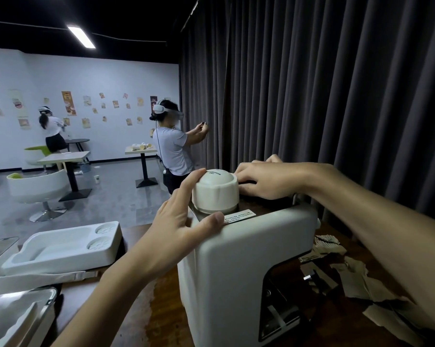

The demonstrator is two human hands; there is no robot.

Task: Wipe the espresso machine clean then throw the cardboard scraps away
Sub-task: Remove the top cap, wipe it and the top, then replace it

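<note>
Metal tray, white tray, espresso machine

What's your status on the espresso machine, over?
Left hand braces espresso machine beside its white domed cap. Right hand on machine top behind cap, cloth not visible. Cardboard scraps lie right of machine.

Dim room — one ceiling strip light glares; wide-angle bending at edges, foreground soft.
</note>
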